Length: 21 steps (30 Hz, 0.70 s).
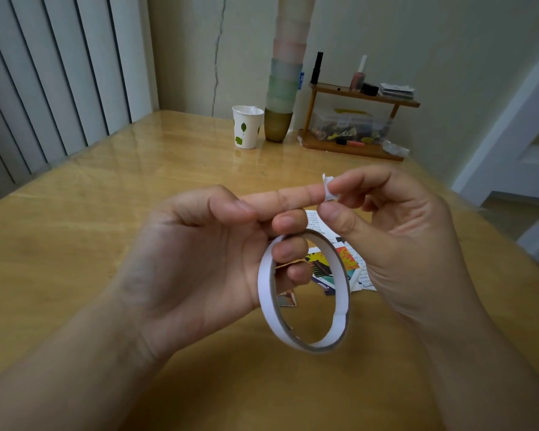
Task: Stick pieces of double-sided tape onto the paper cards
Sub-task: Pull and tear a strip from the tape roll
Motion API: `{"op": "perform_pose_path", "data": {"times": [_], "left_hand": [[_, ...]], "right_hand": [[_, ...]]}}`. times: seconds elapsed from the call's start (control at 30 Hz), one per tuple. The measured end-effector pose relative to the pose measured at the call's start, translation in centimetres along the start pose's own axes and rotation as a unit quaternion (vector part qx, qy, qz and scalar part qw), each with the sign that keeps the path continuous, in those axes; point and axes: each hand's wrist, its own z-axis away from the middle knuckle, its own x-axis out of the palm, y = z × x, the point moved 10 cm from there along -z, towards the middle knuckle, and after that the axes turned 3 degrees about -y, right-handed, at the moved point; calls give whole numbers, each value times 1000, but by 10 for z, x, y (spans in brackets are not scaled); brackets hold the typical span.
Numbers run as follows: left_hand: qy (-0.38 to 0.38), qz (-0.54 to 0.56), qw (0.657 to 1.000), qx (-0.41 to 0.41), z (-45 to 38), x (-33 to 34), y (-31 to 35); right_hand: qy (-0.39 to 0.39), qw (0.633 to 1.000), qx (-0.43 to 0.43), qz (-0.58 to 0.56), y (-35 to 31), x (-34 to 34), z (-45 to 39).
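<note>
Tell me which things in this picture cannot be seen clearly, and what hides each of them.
- Paper cards, head view: mostly covered by both hands and the tape roll; their number and print are unclear.
- Tape piece: partly hidden by the right hand fingers.
- Left hand: its fingers through the roll are half hidden.
- Storage box contents: too small.

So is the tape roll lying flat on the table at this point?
No, the tape roll hangs off the curled fingers of the left hand, held up above the table.

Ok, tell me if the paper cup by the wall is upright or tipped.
Upright: the paper cup stands on its base on the table, open mouth up, beside the cup stack.
</note>
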Motion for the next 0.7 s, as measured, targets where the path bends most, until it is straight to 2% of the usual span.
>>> {"op": "perform_pose_path", "data": {"times": [0.13,0.33,0.53,0.7], "left_hand": [[-2,-12,999,-38,0,-2,-7],[-3,-61,998,9,-1,-4,1],[23,43,999,-6,3,-8,-6],[11,115,993,-32,4,-9,-10]], "right_hand": [[2,1000,-2,19,-1,-1,0],[1,1000,-4,1,-1,1,1],[-11,999,22,-47,5,5,0],[-16,997,42,-69,9,7,0]]}}
